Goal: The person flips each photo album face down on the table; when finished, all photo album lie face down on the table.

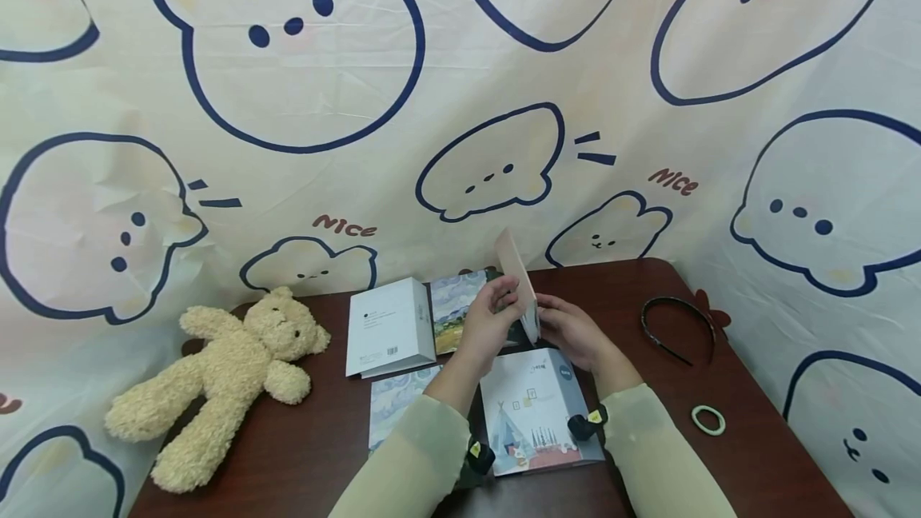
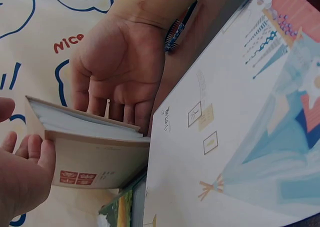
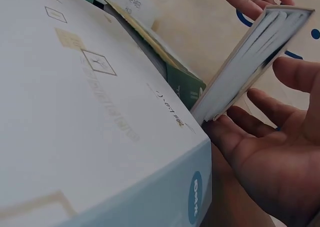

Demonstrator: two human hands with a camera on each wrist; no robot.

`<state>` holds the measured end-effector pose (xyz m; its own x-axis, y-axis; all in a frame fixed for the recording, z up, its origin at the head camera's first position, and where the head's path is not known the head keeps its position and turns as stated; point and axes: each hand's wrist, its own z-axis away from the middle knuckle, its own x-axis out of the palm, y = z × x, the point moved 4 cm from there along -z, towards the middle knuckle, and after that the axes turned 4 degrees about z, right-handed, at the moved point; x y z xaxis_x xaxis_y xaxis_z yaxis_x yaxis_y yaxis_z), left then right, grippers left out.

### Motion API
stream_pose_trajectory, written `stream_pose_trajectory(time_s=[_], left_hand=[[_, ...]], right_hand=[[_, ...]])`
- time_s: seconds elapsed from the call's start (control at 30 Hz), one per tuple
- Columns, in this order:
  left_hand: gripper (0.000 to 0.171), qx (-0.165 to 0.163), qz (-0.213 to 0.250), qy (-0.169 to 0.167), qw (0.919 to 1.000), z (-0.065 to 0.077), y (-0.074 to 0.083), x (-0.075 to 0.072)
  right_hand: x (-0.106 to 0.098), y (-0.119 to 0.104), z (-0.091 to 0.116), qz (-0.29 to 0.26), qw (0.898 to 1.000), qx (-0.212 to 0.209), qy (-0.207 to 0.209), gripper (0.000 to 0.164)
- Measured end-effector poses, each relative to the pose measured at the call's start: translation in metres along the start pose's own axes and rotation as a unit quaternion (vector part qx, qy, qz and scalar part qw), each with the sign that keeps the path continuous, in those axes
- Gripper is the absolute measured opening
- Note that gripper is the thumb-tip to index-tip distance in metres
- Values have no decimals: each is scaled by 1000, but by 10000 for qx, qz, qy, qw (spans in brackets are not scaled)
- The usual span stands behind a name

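Note:
A slim beige-covered book point(image 1: 520, 282) stands upright between both hands, close behind a white illustrated book point(image 1: 536, 406). Its page edges face me, and its cover carries red square marks point(image 2: 77, 177). On its left side, my left hand point(image 1: 492, 318) touches the cover's corner with lightly bent fingertips; the thumb stays apart from the book. My right hand point(image 1: 576, 334) faces the opposite cover, its fairly straight fingers point(image 3: 260, 107) against it near the lower end. The lower end of the upright book is partly hidden by the white book.
Left of the hands lie a white book point(image 1: 392, 326), a landscape-painted book point(image 1: 456, 306) and a pale blue swirl-patterned book point(image 1: 399, 406). A plush bear point(image 1: 241, 382) lies at the table's left. A headband point(image 1: 672, 302) and a green ring point(image 1: 708, 420) are at right.

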<state>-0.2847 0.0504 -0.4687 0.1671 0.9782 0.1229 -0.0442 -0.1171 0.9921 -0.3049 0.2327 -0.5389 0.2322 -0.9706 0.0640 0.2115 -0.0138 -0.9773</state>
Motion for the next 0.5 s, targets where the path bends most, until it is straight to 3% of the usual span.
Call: stream_pose_trajectory(time_s=[0.23,0.5], left_hand=[[51,124,294,-172,9993,-1,-5,7],[55,-303,63,-386,9988,-3,-24,18]], right_hand=[[-7,-7,6,150,9998,-126,41,48],[-21,-34,18,561,9952,-607,519,52]])
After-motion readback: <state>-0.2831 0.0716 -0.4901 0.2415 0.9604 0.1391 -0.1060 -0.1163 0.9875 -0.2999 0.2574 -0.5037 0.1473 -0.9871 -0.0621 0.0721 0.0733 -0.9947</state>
